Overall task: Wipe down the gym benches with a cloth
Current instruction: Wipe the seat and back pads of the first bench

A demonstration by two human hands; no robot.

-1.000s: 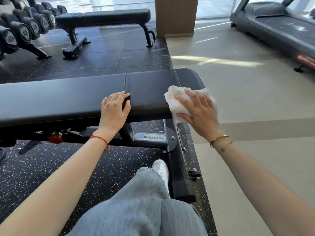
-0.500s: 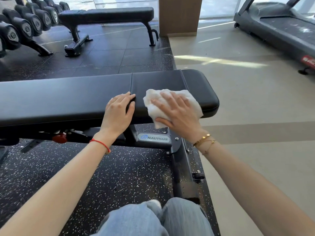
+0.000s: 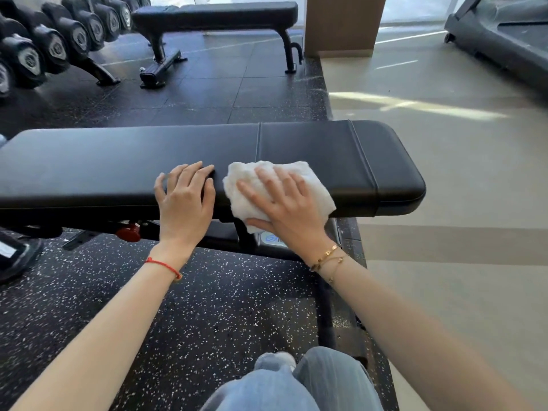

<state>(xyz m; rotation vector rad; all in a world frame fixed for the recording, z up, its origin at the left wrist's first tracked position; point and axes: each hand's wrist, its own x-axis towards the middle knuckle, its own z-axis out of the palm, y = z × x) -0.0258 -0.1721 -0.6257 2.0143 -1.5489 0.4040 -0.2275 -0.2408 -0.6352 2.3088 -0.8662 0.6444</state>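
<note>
A long black padded bench (image 3: 370,161) runs across the view in front of me. A crumpled white cloth (image 3: 243,180) lies on its near edge, right of the seam between the two pads. My right hand (image 3: 284,203) presses flat on the cloth, fingers spread, thumb low against the pad's front side. My left hand (image 3: 185,200) rests flat on the pad just left of the cloth, fingers straight. A second black bench (image 3: 216,13) stands farther back.
A rack of black dumbbells (image 3: 53,46) lines the far left. A wooden pillar (image 3: 344,25) rises behind the second bench, and a treadmill (image 3: 504,34) sits at the far right. Speckled rubber flooring (image 3: 207,307) lies under the bench; smooth beige floor (image 3: 459,203) to the right.
My right hand has slid the cloth leftward along the bench's near edge, from the right end toward my left hand. My left hand stayed in place on the pad.
</note>
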